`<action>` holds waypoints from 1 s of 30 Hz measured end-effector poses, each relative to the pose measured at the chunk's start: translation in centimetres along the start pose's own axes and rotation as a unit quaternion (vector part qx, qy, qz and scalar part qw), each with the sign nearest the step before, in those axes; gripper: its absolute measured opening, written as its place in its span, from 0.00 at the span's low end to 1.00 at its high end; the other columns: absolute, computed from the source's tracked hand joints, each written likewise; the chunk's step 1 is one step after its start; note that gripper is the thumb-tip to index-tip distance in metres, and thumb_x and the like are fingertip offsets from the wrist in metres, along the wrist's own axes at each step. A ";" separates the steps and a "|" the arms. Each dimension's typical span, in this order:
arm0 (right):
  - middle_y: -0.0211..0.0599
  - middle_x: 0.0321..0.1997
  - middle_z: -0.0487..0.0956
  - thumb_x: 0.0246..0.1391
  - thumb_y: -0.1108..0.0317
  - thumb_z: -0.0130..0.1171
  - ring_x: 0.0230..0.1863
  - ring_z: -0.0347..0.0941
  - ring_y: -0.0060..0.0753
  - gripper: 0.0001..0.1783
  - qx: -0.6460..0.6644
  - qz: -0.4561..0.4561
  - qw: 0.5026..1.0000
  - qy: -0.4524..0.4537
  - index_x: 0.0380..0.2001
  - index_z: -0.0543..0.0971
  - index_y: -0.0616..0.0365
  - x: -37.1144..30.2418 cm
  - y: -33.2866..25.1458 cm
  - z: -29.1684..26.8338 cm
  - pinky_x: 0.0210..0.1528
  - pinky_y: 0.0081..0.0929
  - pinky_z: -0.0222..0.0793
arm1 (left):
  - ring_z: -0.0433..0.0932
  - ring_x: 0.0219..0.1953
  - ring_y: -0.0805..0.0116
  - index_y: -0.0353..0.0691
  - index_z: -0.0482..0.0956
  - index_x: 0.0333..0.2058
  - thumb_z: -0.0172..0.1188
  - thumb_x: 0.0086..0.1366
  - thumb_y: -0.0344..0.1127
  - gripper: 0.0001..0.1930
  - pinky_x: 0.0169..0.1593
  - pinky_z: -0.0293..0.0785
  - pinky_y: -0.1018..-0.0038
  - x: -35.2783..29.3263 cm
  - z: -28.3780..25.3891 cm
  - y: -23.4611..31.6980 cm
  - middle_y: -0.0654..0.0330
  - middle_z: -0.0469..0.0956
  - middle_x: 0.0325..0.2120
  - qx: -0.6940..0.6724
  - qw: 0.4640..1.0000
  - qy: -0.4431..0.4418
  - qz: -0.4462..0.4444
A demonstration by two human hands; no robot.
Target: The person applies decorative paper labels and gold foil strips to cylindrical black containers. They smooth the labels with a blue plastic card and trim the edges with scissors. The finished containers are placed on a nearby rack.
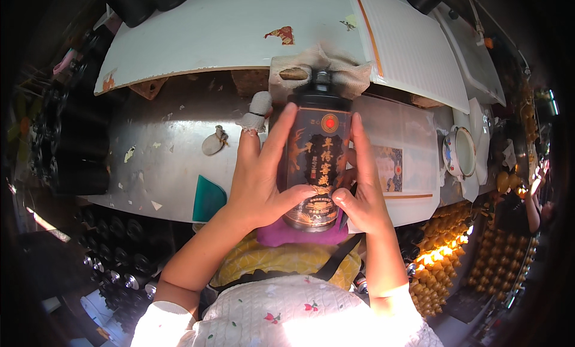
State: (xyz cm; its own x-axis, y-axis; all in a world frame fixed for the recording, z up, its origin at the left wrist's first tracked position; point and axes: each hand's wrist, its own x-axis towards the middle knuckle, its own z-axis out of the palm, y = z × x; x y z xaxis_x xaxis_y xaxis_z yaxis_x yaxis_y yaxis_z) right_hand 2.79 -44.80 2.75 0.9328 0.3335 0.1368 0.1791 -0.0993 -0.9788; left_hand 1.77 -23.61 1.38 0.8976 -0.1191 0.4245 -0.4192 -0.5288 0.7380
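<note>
A black bottle [317, 161] with a gold, red and white printed front lies between my hands, its neck pointing away from me onto a crumpled pale cloth [354, 76]. My left hand [254, 182] presses its left side, thumb on the lower front. One left finger, lifted off the bottle, wears a whitish cloth wrap [260, 104] tied with a dark band. On the right side, my right hand [366, 194] holds the bottle with fingers along it and thumb on the front. The bottle's base rests by a purple cloth [281, 237] at my lap.
Left of my hands lie a teal scraper-like plate [208, 199] and a small tied cloth bundle [213, 142]. A printed dark picture [389, 167] lies under translucent sheets. An enamel bowl [464, 152] stands right. Dark bottles [120, 233] and gold bottles [437, 275] flank me; another person [520, 210] is far right.
</note>
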 end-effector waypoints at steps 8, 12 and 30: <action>0.42 0.65 0.64 0.44 0.48 0.69 0.51 0.67 0.33 0.61 -0.023 -0.019 1.000 -0.006 0.74 0.48 0.57 -0.3 1.1 -0.2 0.50 0.27 0.65 | 0.58 0.63 0.34 0.35 0.52 0.70 0.54 0.57 0.74 0.55 0.68 0.49 0.48 -0.2 0.0 0.7 0.32 0.54 0.64 -0.031 0.999 -0.036 -0.018; 0.38 0.65 0.66 0.37 0.54 0.74 0.43 0.68 0.25 0.66 0.004 0.052 0.998 -0.041 0.75 0.47 0.53 -0.5 -0.5 -0.9 0.37 0.19 0.64 | 0.62 0.60 0.37 0.29 0.44 0.70 0.47 0.58 0.76 0.59 0.70 0.39 0.42 -2.2 0.8 0.3 0.34 0.60 0.60 -0.076 0.995 -0.039 -0.044; 0.34 0.59 0.71 0.33 0.72 0.77 0.35 0.66 0.28 0.67 0.012 -0.002 0.993 -0.120 0.75 0.48 0.48 -0.6 0.4 -2.8 0.42 0.24 0.68 | 0.42 0.72 0.35 0.35 0.36 0.72 0.31 0.62 0.79 0.56 0.70 0.20 0.42 -4.0 -0.3 -0.5 0.41 0.55 0.68 -0.001 0.986 -0.163 -0.044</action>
State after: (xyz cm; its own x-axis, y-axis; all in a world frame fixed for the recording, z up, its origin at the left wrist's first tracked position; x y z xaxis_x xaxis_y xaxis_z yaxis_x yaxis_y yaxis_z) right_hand 3.20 -47.69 2.73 0.8297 0.5485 0.1035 0.1724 -0.0754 -0.9821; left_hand -1.66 -22.62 -0.57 0.9266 -0.3369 0.1672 -0.3373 -0.5477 0.7657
